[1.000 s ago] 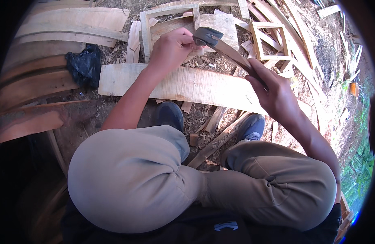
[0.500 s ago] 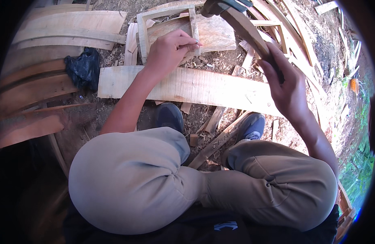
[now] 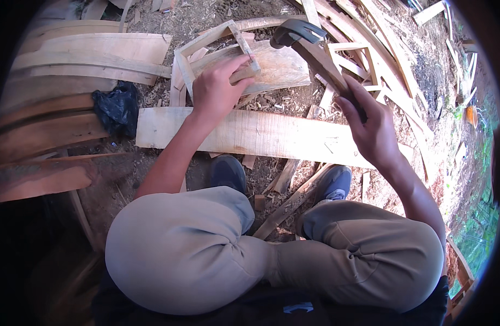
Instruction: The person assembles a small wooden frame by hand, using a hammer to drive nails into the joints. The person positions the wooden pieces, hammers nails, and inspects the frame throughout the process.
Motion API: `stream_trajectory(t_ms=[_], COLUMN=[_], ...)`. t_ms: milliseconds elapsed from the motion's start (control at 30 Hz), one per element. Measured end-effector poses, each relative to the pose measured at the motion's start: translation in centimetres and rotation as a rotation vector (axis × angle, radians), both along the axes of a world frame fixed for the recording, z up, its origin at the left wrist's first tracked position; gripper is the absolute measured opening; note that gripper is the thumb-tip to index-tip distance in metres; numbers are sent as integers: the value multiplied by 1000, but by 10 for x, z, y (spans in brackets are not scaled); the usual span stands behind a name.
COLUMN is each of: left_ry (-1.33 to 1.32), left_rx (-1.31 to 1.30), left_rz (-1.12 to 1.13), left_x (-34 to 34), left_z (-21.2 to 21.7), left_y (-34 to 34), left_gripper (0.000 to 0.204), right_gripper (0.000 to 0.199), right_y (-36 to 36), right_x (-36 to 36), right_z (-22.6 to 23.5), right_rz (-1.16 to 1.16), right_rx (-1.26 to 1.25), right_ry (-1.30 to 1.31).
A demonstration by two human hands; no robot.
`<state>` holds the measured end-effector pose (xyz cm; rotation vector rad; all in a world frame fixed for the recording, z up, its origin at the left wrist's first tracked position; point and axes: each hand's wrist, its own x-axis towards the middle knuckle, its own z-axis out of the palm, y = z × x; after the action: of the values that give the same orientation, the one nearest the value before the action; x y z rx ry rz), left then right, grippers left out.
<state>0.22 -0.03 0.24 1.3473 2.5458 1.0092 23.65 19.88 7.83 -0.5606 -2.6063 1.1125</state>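
Above the long plank [image 3: 261, 133], left hand [image 3: 214, 89] with fingers closed on the lower bar of a small wooden frame [image 3: 206, 46], pressing it onto a flat board [image 3: 277, 65] on the ground. Right hand [image 3: 372, 127] gripping the handle of a hammer [image 3: 315, 51], head raised just beside the frame; lower and nearer than half a second ago. Further left, black bag [image 3: 117, 108] beside curved boards [image 3: 87, 54].

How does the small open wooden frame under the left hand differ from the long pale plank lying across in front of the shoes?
The small open wooden frame is hollow, built of thin slats; the long pale plank is one solid flat board. The frame is much shorter than the plank. The left hand grips the frame; the plank lies untouched. Both are pale bare wood on chip-strewn ground.
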Motion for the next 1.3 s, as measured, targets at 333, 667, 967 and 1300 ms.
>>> stream_trajectory(t_ms=[333, 667, 967, 1300], left_ry=[110, 3, -7, -90], left_rx=[-238, -264, -253, -315], left_rz=[42, -21, 5, 8], left_x=[11, 9, 8, 6], left_z=[-7, -2, -4, 0], left_y=[4, 8, 5, 5], left_gripper=[48, 37, 31, 27], right_gripper=[39, 41, 42, 43], right_y=[-1, -4, -7, -11], right_x=[-16, -17, -15, -10], right_z=[2, -5, -9, -20], right_rz=[-15, 12, 97, 148], right_rx=[-26, -44, 19, 218], right_ry=[-36, -93, -65, 4])
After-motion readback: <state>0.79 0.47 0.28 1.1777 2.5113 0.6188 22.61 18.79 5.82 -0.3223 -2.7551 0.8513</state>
